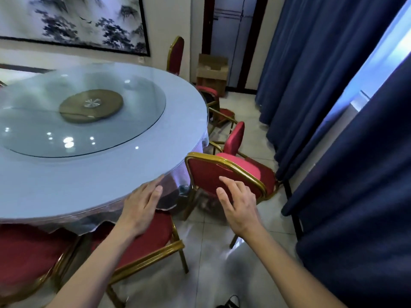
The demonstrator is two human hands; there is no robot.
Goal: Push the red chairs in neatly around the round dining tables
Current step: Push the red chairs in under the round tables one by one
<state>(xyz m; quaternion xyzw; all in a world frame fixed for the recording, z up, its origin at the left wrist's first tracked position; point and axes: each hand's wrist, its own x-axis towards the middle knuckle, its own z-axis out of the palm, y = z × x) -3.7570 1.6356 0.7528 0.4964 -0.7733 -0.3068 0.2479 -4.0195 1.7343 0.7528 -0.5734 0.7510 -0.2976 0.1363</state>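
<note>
Both hands (142,207) (240,205) hover spread beside the tabletop (89,174); the rigid red chair (206,174) likely pushes best by its gilt backrest frame.

We record two bare forearms entering from the lower edge, with no sleeve, cuff or glove anywhere along their visible length. The left hand (142,205) and right hand (239,203) carry no ring, watch, strap or bracelet that we can make out at wrist or fingers. We note short, unpainted fingernails (158,189); the rest of the body lies out of view.
</note>
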